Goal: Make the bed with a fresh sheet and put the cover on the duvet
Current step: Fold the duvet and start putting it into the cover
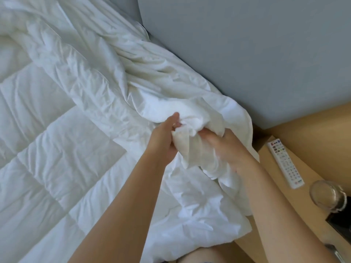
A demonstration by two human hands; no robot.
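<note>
A white quilted duvet [47, 149] lies spread over the bed on the left. A thinner, crumpled white cover [155, 73] is bunched along the bed's head end, running down to my hands. My left hand [165, 137] grips a gathered fold of this cover from the left, thumb on top. My right hand [228, 149] holds the same bunch from the right, its fingers curled into the cloth and partly hidden by it. Both hands are close together over the bed's corner.
A grey padded headboard [247, 54] rises behind the bed. A wooden bedside table [275, 196] at the right carries a white remote control [284, 164], a clear upturned glass [326, 196] and a dark object at the frame's edge.
</note>
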